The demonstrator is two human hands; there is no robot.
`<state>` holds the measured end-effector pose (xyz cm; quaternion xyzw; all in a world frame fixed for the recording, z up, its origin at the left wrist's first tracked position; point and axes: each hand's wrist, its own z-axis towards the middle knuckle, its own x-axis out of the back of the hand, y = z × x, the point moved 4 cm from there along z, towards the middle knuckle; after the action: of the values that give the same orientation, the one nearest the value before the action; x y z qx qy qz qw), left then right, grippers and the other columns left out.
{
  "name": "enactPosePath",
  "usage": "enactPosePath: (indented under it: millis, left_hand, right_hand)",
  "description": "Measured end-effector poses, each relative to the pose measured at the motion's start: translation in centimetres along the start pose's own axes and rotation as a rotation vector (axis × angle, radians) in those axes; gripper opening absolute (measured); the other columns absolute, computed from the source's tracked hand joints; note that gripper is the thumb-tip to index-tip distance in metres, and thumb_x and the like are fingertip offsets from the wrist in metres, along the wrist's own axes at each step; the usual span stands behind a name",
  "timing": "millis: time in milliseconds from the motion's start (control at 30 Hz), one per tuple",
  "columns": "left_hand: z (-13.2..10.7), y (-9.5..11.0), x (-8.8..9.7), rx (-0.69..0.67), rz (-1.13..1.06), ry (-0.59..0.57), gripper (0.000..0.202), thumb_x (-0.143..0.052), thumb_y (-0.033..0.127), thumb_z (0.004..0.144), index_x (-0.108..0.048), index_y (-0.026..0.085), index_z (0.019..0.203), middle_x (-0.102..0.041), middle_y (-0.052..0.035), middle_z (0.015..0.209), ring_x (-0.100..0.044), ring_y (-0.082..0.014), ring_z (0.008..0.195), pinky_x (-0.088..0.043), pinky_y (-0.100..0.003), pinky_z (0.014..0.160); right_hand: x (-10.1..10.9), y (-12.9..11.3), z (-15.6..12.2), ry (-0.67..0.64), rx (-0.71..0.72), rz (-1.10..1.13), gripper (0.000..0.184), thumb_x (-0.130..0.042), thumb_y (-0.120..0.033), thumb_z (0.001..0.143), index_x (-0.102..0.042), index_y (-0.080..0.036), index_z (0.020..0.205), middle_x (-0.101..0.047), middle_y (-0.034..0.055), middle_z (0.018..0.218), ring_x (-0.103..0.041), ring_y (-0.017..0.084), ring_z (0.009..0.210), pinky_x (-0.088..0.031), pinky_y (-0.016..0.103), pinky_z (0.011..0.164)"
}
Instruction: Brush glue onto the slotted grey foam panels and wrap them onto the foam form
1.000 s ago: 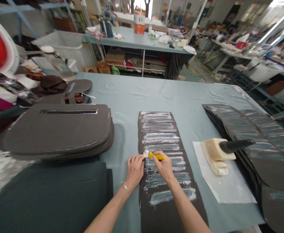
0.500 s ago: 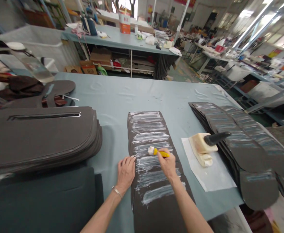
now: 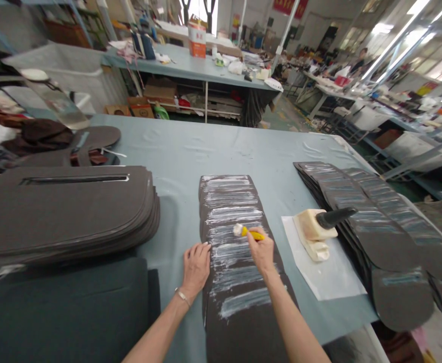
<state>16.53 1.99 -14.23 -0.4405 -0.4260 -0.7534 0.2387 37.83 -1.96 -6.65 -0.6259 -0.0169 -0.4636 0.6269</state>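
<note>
My right hand [image 3: 261, 250] is closed round the yellow handle of a small glue brush [image 3: 254, 234]. Its white-coated bristles are over the overlapping dark panels [image 3: 239, 330] in front of me, which carry several bands of wet whitish glue [image 3: 235, 214]. Flat at the left edge of these panels lies my left hand [image 3: 197, 264], its fingers stretched out and the tips touching the edge. To the right, a cream glue container [image 3: 311, 224] with a black spout lies on its side on a white sheet [image 3: 328, 282].
A thick stack of dark panels [image 3: 65, 212] with a slot stands at left, dark green material [image 3: 62, 307] nearer me. More glue-streaked panels [image 3: 375, 217] fan out at right. A clear bottle [image 3: 60, 103] stands at the back left of the blue-green table [image 3: 190, 143].
The brush and my right hand have shifted slightly right and up across the panels. My left hand stays at the edge. The camera view has tilted a little.
</note>
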Motion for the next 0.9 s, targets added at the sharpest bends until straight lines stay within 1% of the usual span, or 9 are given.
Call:
enactPosePath:
  millis: [67,133,300,367,433,533,633,800,900]
  left_hand:
    - [0.0,0.0,0.0,-0.003,-0.001,-0.003,0.029,-0.038,0.019,0.091,-0.057,0.023,0.112,-0.062,-0.0065,0.113,-0.050,-0.0231,0.111,-0.034,-0.041,0.094]
    - [0.0,0.0,0.1,-0.004,-0.008,0.001,0.029,-0.038,0.019,0.091,-0.057,0.023,0.111,-0.063,-0.0067,0.112,-0.051,-0.0230,0.110,-0.034,-0.041,0.094]
    - [0.1,0.0,0.7,0.029,-0.066,0.022,0.027,-0.040,0.019,0.089,-0.058,0.025,0.108,-0.063,-0.0058,0.109,-0.051,-0.0223,0.109,-0.034,-0.041,0.094]
    - [0.6,-0.1,0.9,0.076,-0.096,0.047,0.024,-0.041,0.022,0.089,-0.059,0.025,0.104,-0.064,-0.0057,0.106,-0.051,-0.0223,0.107,-0.033,-0.042,0.094]
    - [1.2,-0.3,0.9,0.118,-0.115,0.079,0.024,-0.041,0.024,0.089,-0.059,0.024,0.105,-0.064,-0.0065,0.107,-0.050,-0.0229,0.107,-0.032,-0.043,0.096]
    - [2.2,-0.6,0.6,0.102,-0.106,0.077,0.025,-0.041,0.024,0.090,-0.058,0.024,0.108,-0.062,-0.0072,0.111,-0.049,-0.0234,0.109,-0.030,-0.044,0.097]
    - [2.7,-0.8,0.1,0.048,-0.084,0.034,0.027,-0.038,0.019,0.090,-0.060,0.024,0.105,-0.063,-0.0059,0.110,-0.050,-0.0223,0.108,-0.029,-0.044,0.096]
    - [2.8,-1.1,0.4,0.066,-0.094,0.034,0.027,-0.037,0.017,0.091,-0.060,0.026,0.103,-0.064,-0.0039,0.107,-0.050,-0.0208,0.107,-0.030,-0.042,0.095]
    - [3.8,-1.2,0.4,0.133,-0.109,0.066,0.025,-0.038,0.020,0.091,-0.061,0.025,0.095,-0.065,-0.0034,0.099,-0.052,-0.0204,0.101,-0.032,-0.041,0.092]
  right_hand:
    - [-3.8,-2.6,-1.1,-0.165,0.111,0.071,0.024,-0.048,-0.037,0.084,-0.065,-0.021,0.084,-0.064,0.0008,0.075,-0.056,0.013,0.064,-0.040,0.022,0.062]
    - [-5.0,-2.4,-1.2,-0.221,0.130,0.067,0.023,-0.048,-0.037,0.083,-0.066,-0.021,0.084,-0.065,0.0006,0.075,-0.057,0.014,0.065,-0.041,0.023,0.063]
    - [2.0,4.5,1.8,0.097,-0.085,-0.153,0.029,-0.049,-0.044,0.080,-0.064,-0.019,0.080,-0.063,0.0017,0.067,-0.054,0.015,0.059,-0.039,0.025,0.060]
    - [3.4,4.8,2.5,0.178,-0.107,-0.218,0.031,-0.047,-0.045,0.081,-0.064,-0.018,0.080,-0.062,0.0017,0.065,-0.052,0.015,0.057,-0.037,0.025,0.059]
    - [2.0,2.8,2.1,0.156,-0.060,-0.174,0.030,-0.046,-0.043,0.083,-0.063,-0.019,0.080,-0.062,0.0016,0.067,-0.052,0.014,0.058,-0.037,0.025,0.059]
    - [-3.3,-1.8,0.4,-0.064,0.089,-0.007,0.026,-0.045,-0.039,0.085,-0.064,-0.021,0.083,-0.064,0.0012,0.073,-0.055,0.014,0.064,-0.040,0.023,0.063]
    - [-5.4,-2.3,-0.2,-0.188,0.112,0.052,0.024,-0.048,-0.039,0.083,-0.065,-0.022,0.083,-0.065,0.0005,0.074,-0.057,0.014,0.065,-0.041,0.024,0.064]
    - [2.1,5.2,3.4,0.060,-0.137,-0.124,0.030,-0.050,-0.045,0.077,-0.065,-0.019,0.082,-0.062,0.0009,0.064,-0.052,0.015,0.057,-0.038,0.025,0.058]
    - [3.9,5.8,5.4,0.236,-0.178,-0.226,0.031,-0.050,-0.045,0.076,-0.065,-0.018,0.080,-0.061,0.0023,0.063,-0.051,0.016,0.059,-0.036,0.026,0.059]
